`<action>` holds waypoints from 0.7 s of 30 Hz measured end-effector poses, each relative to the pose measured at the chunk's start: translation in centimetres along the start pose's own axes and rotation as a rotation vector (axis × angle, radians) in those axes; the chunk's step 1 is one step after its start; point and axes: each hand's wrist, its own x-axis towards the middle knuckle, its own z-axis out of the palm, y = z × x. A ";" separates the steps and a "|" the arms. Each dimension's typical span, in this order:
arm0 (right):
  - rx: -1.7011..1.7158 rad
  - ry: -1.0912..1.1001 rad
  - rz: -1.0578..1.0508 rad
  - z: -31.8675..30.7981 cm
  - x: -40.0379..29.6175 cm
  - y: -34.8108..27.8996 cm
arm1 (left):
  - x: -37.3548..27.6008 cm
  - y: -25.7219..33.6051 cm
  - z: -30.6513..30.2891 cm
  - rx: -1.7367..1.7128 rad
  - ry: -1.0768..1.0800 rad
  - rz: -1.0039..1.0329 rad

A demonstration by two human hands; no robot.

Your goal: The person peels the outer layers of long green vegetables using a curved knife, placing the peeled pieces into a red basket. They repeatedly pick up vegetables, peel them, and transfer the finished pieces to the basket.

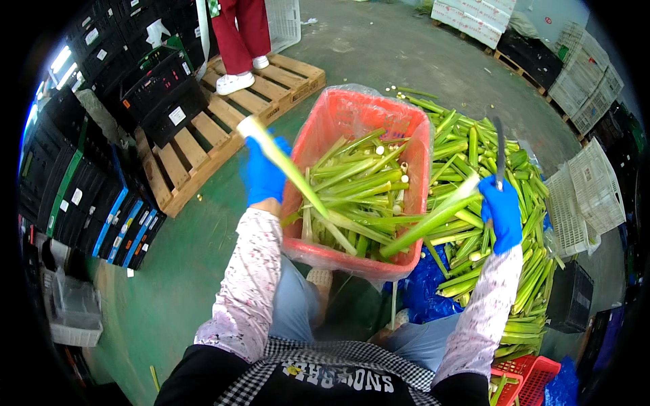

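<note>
My left hand [266,170], in a blue glove, grips a stalk [292,172] with a thick white end and a green tail hanging over the crate. My right hand [500,213], also gloved, holds a knife [500,152] with its narrow dark blade pointing up. A green piece of stalk [436,221] slants from beside the right hand to the crate's near right side; I cannot tell whether that hand holds it. Between both hands stands a red plastic crate [330,261] lined with clear film. Inside lie many cut green stalks [355,177], some with round white ends.
A large heap of green stalks [472,147] spreads right of the crate, partly over blue plastic sheeting [431,289]. At far left, a person in red trousers [246,30] stands on a wooden pallet [218,122]. Black crates [76,188] are stacked left; white baskets [569,208] stand right.
</note>
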 end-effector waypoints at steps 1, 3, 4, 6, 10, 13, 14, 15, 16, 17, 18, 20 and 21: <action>-0.012 -0.059 0.019 0.6 1.4 -0.3 | -1.8 -0.4 2.6 0.065 -0.160 -0.146; -0.155 -0.119 -0.046 4.1 4.6 -0.4 | -2.5 -2.7 4.7 0.100 -0.468 -0.386; -0.211 -0.074 -0.105 5.6 5.7 -0.4 | -3.8 -4.0 6.3 0.105 -0.568 -0.455; -0.177 -0.049 -0.170 8.6 4.9 -1.7 | -6.5 -4.9 9.0 0.096 -0.544 -0.492; -0.078 -0.292 -0.110 13.5 -1.2 -1.9 | -8.8 -8.0 9.8 0.038 -0.431 -0.420; -0.019 -0.266 -0.056 13.5 -4.5 -0.1 | -11.9 -8.3 11.2 0.335 -0.523 -0.330; 0.045 -0.226 -0.016 12.9 -5.2 0.5 | -13.4 -7.4 12.3 0.454 -0.539 -0.361; 0.116 -0.236 0.016 12.2 -5.7 1.0 | -13.9 -7.8 12.5 0.556 -0.531 -0.288; 0.187 -0.242 0.048 11.2 -6.0 1.6 | -14.2 -8.7 12.5 0.655 -0.524 -0.215; 0.259 -0.246 0.079 10.1 -6.7 2.1 | -14.5 -9.6 12.5 0.752 -0.518 -0.141; 0.467 -0.319 0.157 8.7 -8.0 1.8 | -14.3 -10.4 12.1 0.706 -0.569 -0.134; 0.753 -0.244 0.160 6.6 -10.5 2.4 | -14.3 -10.4 13.0 0.805 -0.608 -0.146; 0.966 -0.301 0.204 5.3 -12.0 2.2 | -13.9 -10.2 13.2 0.855 -0.631 -0.154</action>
